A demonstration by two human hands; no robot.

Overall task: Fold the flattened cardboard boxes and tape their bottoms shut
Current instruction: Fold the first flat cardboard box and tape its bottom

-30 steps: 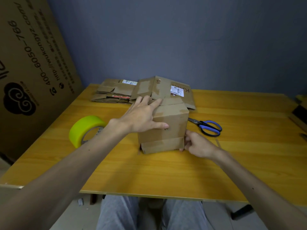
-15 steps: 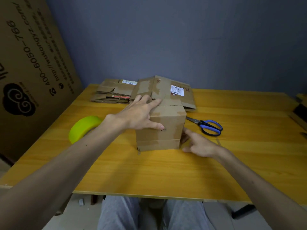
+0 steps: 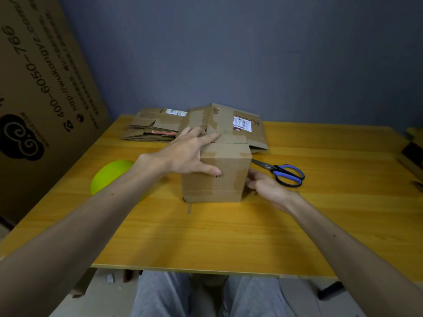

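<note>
Showing, at bottom centre of the frame, grey trousers below the near edge of the yellow counter. In mid-frame a folded cardboard box stands upright on the counter. The left hand lies over the box's upper left corner, its fingers straight and spread across the top flaps and its thumb flat on the near face. The right hand sits low at the box's right side, fingers loosely extended toward that face; contact cannot be told. Left of the box, a yellow-green tape roll is partly hidden by the left forearm. To the right lie blue-handled scissors. Behind the box, flattened boxes are stacked near the counter's far edge. A large printed cardboard sheet leans at upper left.
</note>
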